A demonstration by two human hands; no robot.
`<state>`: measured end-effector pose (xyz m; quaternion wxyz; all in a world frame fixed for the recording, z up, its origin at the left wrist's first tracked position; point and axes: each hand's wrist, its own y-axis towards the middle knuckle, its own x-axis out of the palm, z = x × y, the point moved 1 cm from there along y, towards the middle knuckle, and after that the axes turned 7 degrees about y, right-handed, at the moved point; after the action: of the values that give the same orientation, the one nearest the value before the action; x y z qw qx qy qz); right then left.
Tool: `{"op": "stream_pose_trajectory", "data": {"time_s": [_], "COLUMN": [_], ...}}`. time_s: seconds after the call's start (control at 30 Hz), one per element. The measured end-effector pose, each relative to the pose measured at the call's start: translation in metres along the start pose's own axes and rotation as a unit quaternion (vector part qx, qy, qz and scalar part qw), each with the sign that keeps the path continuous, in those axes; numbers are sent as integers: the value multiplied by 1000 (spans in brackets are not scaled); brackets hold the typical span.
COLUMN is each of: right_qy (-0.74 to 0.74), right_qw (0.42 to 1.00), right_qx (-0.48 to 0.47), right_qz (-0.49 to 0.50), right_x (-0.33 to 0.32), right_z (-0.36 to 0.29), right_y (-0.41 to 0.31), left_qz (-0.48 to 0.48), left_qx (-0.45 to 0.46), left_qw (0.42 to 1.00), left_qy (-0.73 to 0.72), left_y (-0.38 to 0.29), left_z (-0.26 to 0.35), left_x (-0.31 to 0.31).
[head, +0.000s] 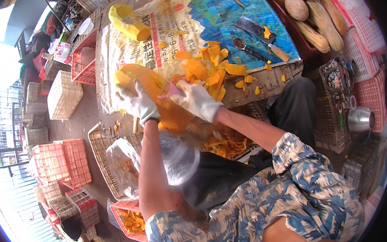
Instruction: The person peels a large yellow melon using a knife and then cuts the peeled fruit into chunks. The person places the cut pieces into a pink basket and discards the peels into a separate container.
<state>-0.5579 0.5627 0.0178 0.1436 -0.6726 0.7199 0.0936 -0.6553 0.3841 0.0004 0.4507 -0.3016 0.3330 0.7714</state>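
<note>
My left hand (136, 100), in a white work glove, grips the upper left part of a large orange pumpkin (176, 114), which slants over the table's near edge. In my gloved right hand (191, 99) is a pink-handled peeler (169, 91), held against the pumpkin's flesh; its blade is blurred. Right of it lies a pile of orange peelings (210, 68). A peeled yellow pumpkin (127, 22) rests farther back on the printed sacking (168, 13). A cleaver (254, 31) with a wooden handle and a metal spoon (247, 50) lie on the blue part at the right.
Whole long pumpkins (323, 22) fill a crate at the upper right. Below the table, between my legs, a crate holds peelings and pulp (229, 145). A plastic-lined crate (104, 162) stands left of my legs, near a red crate of cut orange pieces (131, 221). Stacked crates (60, 165) stand farther left.
</note>
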Motion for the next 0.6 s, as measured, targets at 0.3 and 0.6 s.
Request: {"op": "stream_pose_trajectory", "data": {"time_s": [0.3,0.6], "right_qy": [82,69], "right_qw": [996,995], "right_qx": [-7,47], "right_qz": [-26,-61], "right_x": [10,4], "right_z": [5,44], "right_y": [41,-25], "left_qz": [-7,7], "left_qx": [-3,81], "left_qw": [999,996], "left_qy": [-42,42], "left_y": [-2,14], "left_z": [2,-24], "left_x": [-1,17]}}
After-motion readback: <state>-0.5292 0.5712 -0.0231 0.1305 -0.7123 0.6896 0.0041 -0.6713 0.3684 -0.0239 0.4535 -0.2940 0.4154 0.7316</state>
